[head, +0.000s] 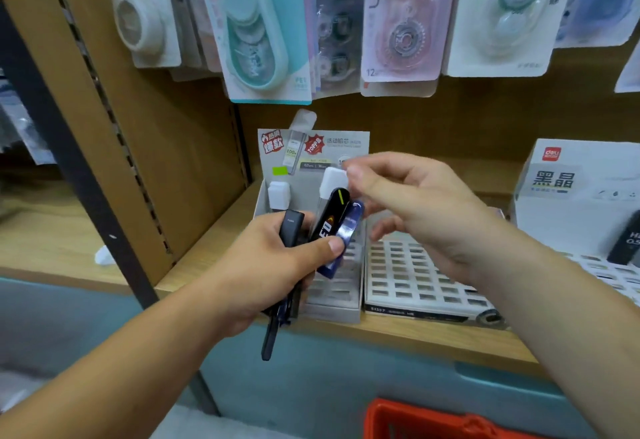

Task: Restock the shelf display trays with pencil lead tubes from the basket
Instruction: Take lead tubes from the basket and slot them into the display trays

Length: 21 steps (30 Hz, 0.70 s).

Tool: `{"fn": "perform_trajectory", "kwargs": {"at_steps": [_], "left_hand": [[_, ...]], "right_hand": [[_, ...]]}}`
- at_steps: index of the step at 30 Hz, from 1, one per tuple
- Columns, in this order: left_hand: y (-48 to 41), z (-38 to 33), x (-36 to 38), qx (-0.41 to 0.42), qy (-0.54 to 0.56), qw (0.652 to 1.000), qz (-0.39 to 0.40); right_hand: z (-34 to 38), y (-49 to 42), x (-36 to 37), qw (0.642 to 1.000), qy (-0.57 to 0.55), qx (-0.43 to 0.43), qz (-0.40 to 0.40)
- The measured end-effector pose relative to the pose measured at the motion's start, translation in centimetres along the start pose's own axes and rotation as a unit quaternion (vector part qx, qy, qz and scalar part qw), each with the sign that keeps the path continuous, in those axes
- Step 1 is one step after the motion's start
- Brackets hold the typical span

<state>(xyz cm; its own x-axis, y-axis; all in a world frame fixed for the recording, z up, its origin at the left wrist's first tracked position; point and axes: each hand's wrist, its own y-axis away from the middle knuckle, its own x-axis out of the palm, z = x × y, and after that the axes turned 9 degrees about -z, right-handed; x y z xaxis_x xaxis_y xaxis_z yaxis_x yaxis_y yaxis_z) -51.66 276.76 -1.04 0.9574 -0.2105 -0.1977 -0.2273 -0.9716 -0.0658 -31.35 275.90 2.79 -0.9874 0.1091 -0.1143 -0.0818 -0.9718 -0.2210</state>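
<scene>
My left hand (277, 265) grips a bunch of several pencil lead tubes (329, 223), black and dark blue, fanned out above the shelf. My right hand (415, 206) hovers over their tops and pinches the white cap of a clear tube (333, 180) between thumb and fingertips. Behind them stands a grey display tray (341, 303) with a printed back card; a white-capped tube (278, 194) stands in its left rear slot. Beside it lies a white grid tray (415, 275) with many bare slots. The red basket (433, 421) shows at the bottom edge.
Correction tape packs (263, 26) hang on the back wall above. A white display box (581, 196) with black tubes stands at the right. The wooden shelf edge (381, 334) runs in front; a dark upright post (76, 168) stands at the left.
</scene>
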Motion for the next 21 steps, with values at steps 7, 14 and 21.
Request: {"fn": "perform_trajectory", "kwargs": {"at_steps": [7, 14, 21], "left_hand": [[0.3, 1.0, -4.0, -0.007, 0.009, 1.000, 0.007], [-0.3, 1.3, -4.7, -0.038, 0.047, 0.998, -0.014], [-1.1, 1.3, -6.4, -0.049, 0.057, 0.988, -0.133]], "right_hand": [[0.6, -2.9, 4.0, 0.999, 0.028, 0.014, -0.017], [-0.5, -3.4, 6.2, 0.987, -0.067, 0.004, -0.145], [-0.9, -3.7, 4.0, 0.985, -0.035, -0.034, -0.165]]}}
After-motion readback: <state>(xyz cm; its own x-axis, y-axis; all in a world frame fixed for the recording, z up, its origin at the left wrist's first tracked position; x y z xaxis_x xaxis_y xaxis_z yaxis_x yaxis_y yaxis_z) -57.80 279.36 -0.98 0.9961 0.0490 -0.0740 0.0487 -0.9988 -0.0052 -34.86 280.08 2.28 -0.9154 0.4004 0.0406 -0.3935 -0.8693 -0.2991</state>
